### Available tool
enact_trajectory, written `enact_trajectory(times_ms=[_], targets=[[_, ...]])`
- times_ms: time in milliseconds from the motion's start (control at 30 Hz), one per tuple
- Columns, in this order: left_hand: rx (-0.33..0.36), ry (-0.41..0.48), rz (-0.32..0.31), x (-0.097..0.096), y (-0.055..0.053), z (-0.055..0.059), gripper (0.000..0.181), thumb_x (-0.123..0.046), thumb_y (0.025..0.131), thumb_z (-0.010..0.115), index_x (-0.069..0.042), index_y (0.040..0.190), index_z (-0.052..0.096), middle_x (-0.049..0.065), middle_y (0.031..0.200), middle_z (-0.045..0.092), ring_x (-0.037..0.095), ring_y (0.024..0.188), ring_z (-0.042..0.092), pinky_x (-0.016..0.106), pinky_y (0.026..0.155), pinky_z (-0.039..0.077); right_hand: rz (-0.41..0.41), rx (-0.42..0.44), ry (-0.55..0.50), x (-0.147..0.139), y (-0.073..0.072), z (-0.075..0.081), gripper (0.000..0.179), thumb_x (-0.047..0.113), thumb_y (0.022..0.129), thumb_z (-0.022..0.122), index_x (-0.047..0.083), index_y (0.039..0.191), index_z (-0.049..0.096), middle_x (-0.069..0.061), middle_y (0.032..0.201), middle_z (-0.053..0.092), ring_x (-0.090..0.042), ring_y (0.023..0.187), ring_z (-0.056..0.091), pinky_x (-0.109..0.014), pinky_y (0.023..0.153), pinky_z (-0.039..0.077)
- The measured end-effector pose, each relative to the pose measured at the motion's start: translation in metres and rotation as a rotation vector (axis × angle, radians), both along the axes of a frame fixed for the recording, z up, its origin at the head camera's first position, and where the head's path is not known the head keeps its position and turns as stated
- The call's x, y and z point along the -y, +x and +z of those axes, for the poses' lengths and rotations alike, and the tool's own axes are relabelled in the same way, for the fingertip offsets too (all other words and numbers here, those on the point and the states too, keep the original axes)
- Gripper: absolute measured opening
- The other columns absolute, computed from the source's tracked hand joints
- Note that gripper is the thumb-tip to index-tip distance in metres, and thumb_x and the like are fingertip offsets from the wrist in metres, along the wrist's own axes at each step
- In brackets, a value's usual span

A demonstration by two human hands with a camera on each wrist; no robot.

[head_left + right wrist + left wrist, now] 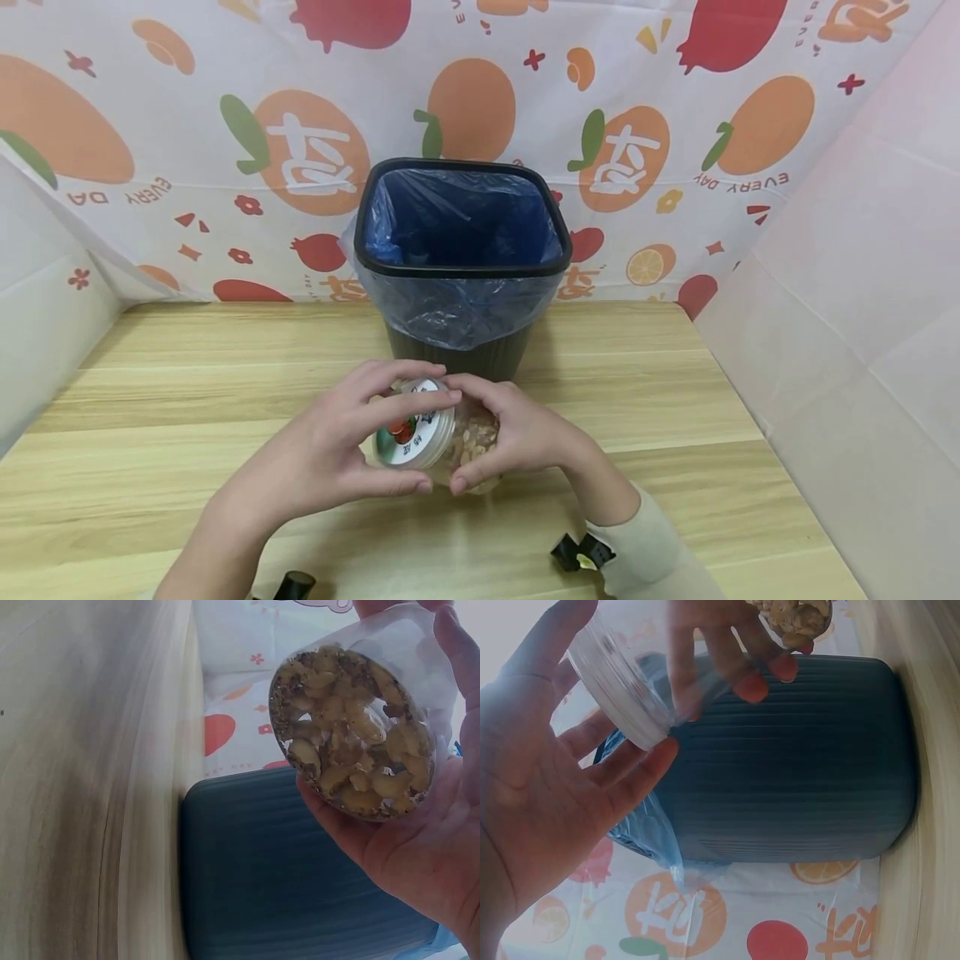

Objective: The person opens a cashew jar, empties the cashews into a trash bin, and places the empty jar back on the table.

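A clear plastic jar [476, 440] of nut pieces leans to the left in front of the bin, its screw lid [405, 440] turned up to the left. My left hand [337, 442] grips the lid, thumb at the near side and fingers across the far edge. My right hand [528, 429] holds the jar's body, its fingers showing through the clear wall in the left wrist view. Pale nuts [352, 735] and dark crumbs lie against the jar's bottom in the right wrist view. The lid carries a printed label with a red and green picture.
A dark ribbed trash bin [780, 765] with a blue-tinted plastic liner [457, 308] stands on the wooden table [225, 367], just beyond the hands. Behind it hangs a fruit-print cloth [480, 100]. Pale panels rise at both sides.
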State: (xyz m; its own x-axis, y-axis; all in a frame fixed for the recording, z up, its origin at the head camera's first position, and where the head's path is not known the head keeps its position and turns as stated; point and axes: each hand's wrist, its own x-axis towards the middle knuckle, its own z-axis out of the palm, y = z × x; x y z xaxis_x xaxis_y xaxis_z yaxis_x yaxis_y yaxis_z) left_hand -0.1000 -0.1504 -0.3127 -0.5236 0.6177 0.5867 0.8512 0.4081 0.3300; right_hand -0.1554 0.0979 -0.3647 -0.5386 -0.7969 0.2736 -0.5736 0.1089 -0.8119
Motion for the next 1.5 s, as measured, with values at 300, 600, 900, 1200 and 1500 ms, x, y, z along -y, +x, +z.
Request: enact_trajectory(times_ms=[300,600,900,1200,1500], targets=[[0.096,-0.047,0.13,0.001,0.001,0.0,0.07,-0.051,0.074,0.084,-0.033,0.138,0.06,-0.007,0.138,0.054,0.014,0.124,0.051,0.034,0.093,0.05,-0.081,-0.038,-0.035,0.006,0.003,0.002,0.099,0.024,0.062,0.097,0.031,0.145,0.043,0.011,0.128,0.062,-0.01,0.109,0.062,-0.034,0.095,0.053],[0.14,-0.04,0.242,-0.002,0.004,0.003,0.071,-0.054,0.073,0.084,-0.041,0.137,0.057,-0.011,0.134,0.053,0.012,0.124,0.05,0.041,0.094,0.051,-0.159,-0.11,-0.041,0.01,0.007,0.001,0.099,0.027,0.064,0.096,0.033,0.146,0.041,0.014,0.134,0.057,-0.008,0.116,0.059,-0.032,0.099,0.051],[0.113,-0.051,0.133,0.001,0.002,0.001,0.073,-0.049,0.075,0.084,-0.036,0.141,0.055,-0.007,0.145,0.049,0.016,0.13,0.047,0.043,0.097,0.05,-0.131,-0.062,-0.008,0.006,0.006,0.002,0.099,0.027,0.063,0.096,0.033,0.146,0.042,0.013,0.132,0.059,-0.008,0.113,0.059,-0.035,0.097,0.052],[0.052,0.004,-0.032,0.004,0.002,0.001,0.066,-0.033,0.076,0.087,-0.029,0.136,0.061,-0.002,0.148,0.048,0.018,0.132,0.047,0.028,0.096,0.048,-0.031,-0.006,0.011,0.0,0.001,0.002,0.097,0.029,0.066,0.095,0.028,0.147,0.042,0.009,0.133,0.06,-0.009,0.116,0.06,-0.03,0.1,0.05],[0.058,0.028,-0.023,0.003,0.002,0.003,0.064,-0.032,0.077,0.087,-0.027,0.136,0.062,-0.002,0.146,0.049,0.019,0.131,0.048,0.028,0.096,0.047,-0.056,-0.003,-0.012,0.002,0.004,0.003,0.1,0.02,0.063,0.096,0.032,0.146,0.042,0.011,0.132,0.06,-0.01,0.115,0.061,-0.031,0.1,0.05]])
